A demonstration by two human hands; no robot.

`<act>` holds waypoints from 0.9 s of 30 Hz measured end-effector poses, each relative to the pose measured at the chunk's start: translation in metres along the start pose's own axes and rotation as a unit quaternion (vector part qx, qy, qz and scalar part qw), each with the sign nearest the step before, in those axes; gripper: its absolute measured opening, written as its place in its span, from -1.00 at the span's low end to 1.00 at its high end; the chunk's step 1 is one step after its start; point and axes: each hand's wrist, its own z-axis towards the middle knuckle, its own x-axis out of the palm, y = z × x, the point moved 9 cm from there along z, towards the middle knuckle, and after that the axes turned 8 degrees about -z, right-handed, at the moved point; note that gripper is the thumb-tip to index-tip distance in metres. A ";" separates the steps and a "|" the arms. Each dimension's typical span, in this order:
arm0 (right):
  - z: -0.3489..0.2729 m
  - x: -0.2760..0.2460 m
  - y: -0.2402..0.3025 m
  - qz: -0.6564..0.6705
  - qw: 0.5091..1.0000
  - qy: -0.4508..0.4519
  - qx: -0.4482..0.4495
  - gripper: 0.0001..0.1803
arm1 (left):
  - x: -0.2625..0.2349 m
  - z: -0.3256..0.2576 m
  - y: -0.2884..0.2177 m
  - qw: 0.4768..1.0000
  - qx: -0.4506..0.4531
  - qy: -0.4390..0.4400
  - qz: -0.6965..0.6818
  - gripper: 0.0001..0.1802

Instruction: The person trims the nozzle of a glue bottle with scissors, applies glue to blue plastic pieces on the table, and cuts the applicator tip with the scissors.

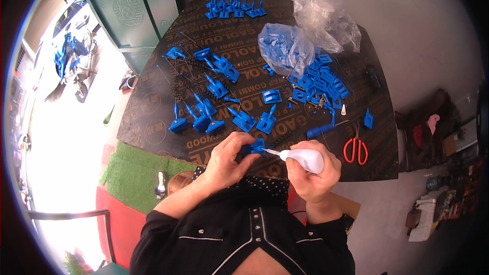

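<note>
Close to the table's near edge, my left hand (226,162) pinches a small blue plastic piece (259,145) between thumb and fingers. Wrapped in my right hand (321,178) is a white squeeze bottle (307,159) with a narrow nozzle. The nozzle points left, its tip at the blue piece; whether it touches cannot be made out. Just beyond my hands lie blue plastic pieces with spring rods (266,121), and a blue curved block (272,97). Red-handled scissors (355,150) rest to the right of the bottle, with a blue-handled screwdriver (321,131) farther in.
A pile of loose blue parts (326,84) and small metal pieces lies right of centre, beside a clear bag of blue parts (286,48) and a crumpled clear bag (326,18). More spring-rod pieces (234,7) stand at the far edge of the dark table (153,117).
</note>
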 end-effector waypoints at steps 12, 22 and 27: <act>-0.001 0.000 -0.002 0.017 1.000 -0.002 0.004 -0.69 | -0.001 0.001 0.000 1.000 -0.014 -0.004 -0.004 -0.63; -0.002 -0.005 -0.003 0.011 1.000 -0.014 0.003 -0.70 | -0.001 0.001 -0.001 1.000 0.006 -0.007 0.002 -0.64; -0.004 -0.006 -0.007 0.022 0.999 -0.024 0.015 -0.71 | -0.002 0.001 0.001 1.000 -0.019 0.003 -0.005 -0.63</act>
